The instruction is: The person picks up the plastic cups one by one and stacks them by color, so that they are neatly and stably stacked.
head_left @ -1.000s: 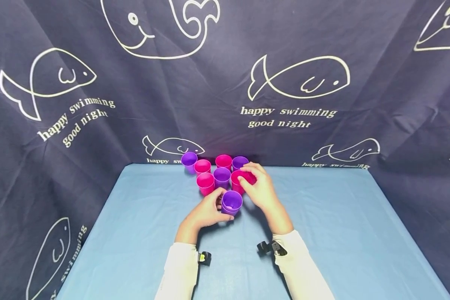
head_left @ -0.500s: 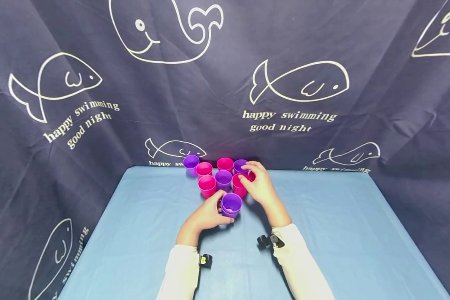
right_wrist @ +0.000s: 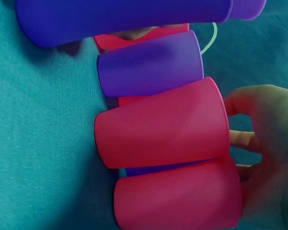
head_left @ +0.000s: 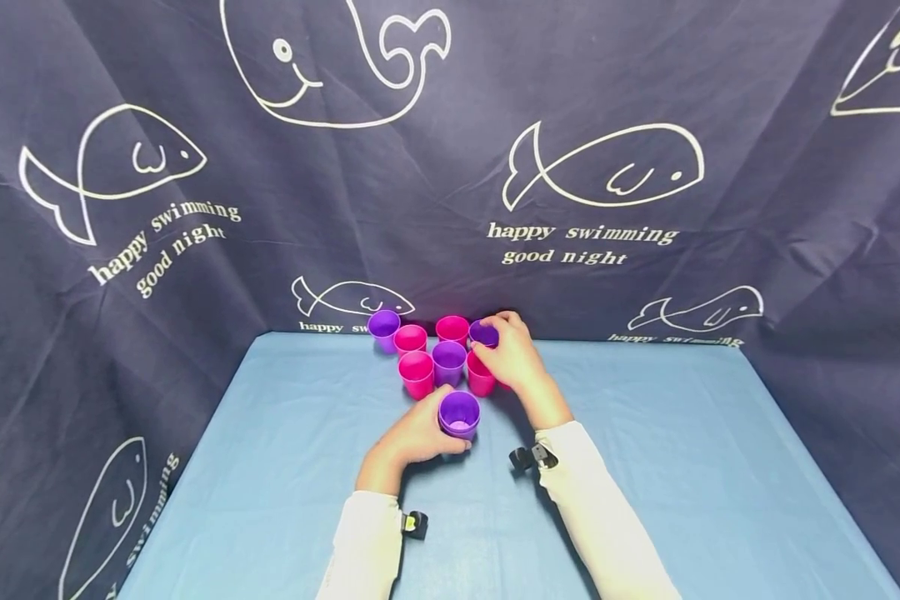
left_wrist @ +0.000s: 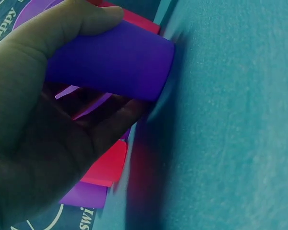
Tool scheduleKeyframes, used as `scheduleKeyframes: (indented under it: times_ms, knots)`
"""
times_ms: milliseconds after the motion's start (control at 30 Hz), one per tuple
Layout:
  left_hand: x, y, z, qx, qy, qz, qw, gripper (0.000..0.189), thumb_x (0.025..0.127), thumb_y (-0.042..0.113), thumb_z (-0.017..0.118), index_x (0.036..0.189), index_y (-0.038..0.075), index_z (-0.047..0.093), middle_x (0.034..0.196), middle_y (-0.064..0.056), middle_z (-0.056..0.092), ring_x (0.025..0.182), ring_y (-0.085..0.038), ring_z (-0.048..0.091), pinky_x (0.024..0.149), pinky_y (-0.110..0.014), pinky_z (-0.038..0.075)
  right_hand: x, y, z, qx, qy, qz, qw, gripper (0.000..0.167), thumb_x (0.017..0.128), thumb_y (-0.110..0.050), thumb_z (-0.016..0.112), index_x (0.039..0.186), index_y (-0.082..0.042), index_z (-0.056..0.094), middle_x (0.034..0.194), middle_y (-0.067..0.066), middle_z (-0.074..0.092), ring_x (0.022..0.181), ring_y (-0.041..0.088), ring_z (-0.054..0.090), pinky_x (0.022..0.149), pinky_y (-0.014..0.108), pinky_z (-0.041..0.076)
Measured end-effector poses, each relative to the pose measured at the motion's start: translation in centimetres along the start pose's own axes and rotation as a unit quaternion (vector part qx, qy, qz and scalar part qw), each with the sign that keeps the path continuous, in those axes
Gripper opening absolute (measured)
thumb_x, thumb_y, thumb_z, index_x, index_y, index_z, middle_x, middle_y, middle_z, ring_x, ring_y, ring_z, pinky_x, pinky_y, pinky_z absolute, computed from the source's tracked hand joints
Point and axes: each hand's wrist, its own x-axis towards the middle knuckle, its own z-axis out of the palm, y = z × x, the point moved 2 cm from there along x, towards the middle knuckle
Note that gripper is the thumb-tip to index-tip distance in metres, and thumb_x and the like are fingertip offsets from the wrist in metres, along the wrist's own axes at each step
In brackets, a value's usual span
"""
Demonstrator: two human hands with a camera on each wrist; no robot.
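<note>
My left hand [head_left: 416, 429] grips a purple cup [head_left: 459, 415] at the front of the group, thumb on the near side and fingers round the far side. A second rim shows nested in it. In the left wrist view its base hangs close over the cloth. My right hand [head_left: 510, 354] reaches over the back right of the group, thumb and fingers curled about the rim of another purple cup [head_left: 484, 333]. Under that hand stand a pink cup [head_left: 482, 379] and, mostly hidden, one more pink cup [right_wrist: 177, 196]. The right wrist view shows the fingers behind these pink cups.
Left of the right hand stand a purple cup [head_left: 448, 362], a pink cup [head_left: 416, 375] and more pink and purple cups, all mouth up and close together. A dark curtain [head_left: 585, 292] with fish drawings rises right behind them. Blue cloth [head_left: 682, 467] covers the table.
My right hand has moved back and slightly left, from above the right pink cup to the back purple cup. The left hand has shifted its purple cup slightly left.
</note>
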Motion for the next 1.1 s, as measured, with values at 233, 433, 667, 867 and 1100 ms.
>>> scheduleKeyframes:
  times_ms: [233, 433, 667, 867, 1100]
  knots:
    - [-0.1, 0.0, 0.2, -0.005, -0.005, -0.002, 1.0, 0.055, 0.072, 0.015, 0.093, 0.113, 0.016, 0.057, 0.105, -0.009, 0.069, 0.097, -0.022, 0.069, 0.092, -0.035, 0.055, 0.9, -0.2, 0.0, -0.033, -0.014, 0.018, 0.9992, 0.046, 0.09, -0.033, 0.076, 0.126, -0.006, 0.07, 0.139, 0.02, 0.057, 0.126, 0.043, 0.06, 0.114, 0.053, 0.048]
    - [-0.1, -0.1, 0.3, -0.008, -0.005, 0.003, 1.0, 0.055, 0.071, 0.015, 0.093, 0.114, 0.016, 0.057, 0.102, 0.0, 0.067, 0.096, -0.018, 0.068, 0.092, -0.033, 0.056, 1.4, -0.6, -0.1, -0.07, -0.043, 0.031, 0.9961, 0.046, 0.091, -0.034, 0.076, 0.125, -0.004, 0.07, 0.133, 0.02, 0.064, 0.123, 0.04, 0.065, 0.11, 0.051, 0.051]
    - [0.1, 0.0, 0.2, -0.015, -0.005, 0.006, 0.9999, 0.055, 0.071, 0.012, 0.093, 0.114, 0.016, 0.058, 0.102, -0.001, 0.067, 0.096, -0.017, 0.068, 0.092, -0.032, 0.055, 1.9, -0.8, -0.5, -0.08, -0.042, 0.042, 0.995, 0.043, 0.091, -0.032, 0.074, 0.123, -0.003, 0.072, 0.127, 0.019, 0.069, 0.119, 0.038, 0.067, 0.107, 0.05, 0.053]
    - [0.0, 0.2, -0.1, -0.017, -0.002, 0.01, 0.9998, 0.056, 0.071, 0.012, 0.093, 0.113, 0.015, 0.058, 0.104, -0.008, 0.068, 0.098, -0.023, 0.069, 0.092, -0.034, 0.055, 1.7, -0.8, -0.9, -0.06, -0.004, 0.035, 0.9976, 0.052, 0.091, -0.033, 0.074, 0.133, -0.003, 0.065, 0.131, 0.021, 0.067, 0.124, 0.04, 0.065, 0.109, 0.054, 0.052]
    - [-0.2, 0.2, 0.0, -0.012, -0.006, 0.008, 0.9999, 0.055, 0.071, 0.012, 0.093, 0.113, 0.017, 0.058, 0.103, -0.001, 0.067, 0.097, -0.017, 0.067, 0.093, -0.033, 0.055, 0.7, -0.4, -1.6, -0.016, 0.063, 0.039, 0.9971, 0.07, 0.084, -0.028, 0.078, 0.147, -0.005, 0.057, 0.142, 0.021, 0.063, 0.13, 0.041, 0.063, 0.112, 0.055, 0.051]
